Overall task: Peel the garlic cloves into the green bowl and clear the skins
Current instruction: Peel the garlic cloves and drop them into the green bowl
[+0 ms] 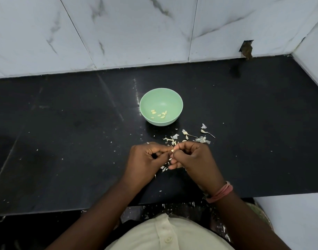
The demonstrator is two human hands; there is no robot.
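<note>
We stand at a black counter (64, 123) set against a wall (136, 29) of white marbled tile. The green bowl (174, 98) sits on it near the middle, well ahead of our hands, with a few peeled cloves (159, 114) lying in its bottom.

Our left hand (147, 159) and right hand (192, 157) meet just above the counter, nearer to us than the bowl. Both are curled in, fingertips pinched together on one small clove (172, 150) held between them; only its pale tip shows.

A pink band (220, 193) wraps our right wrist, and a ring (147, 143) shows on the left hand.

Skins (202, 139) lie scattered on the counter between bowl and hands, mostly to the right, with more scraps (163, 168) under the hands. Among them are unpeeled cloves (185, 132) with thin stems.
</note>
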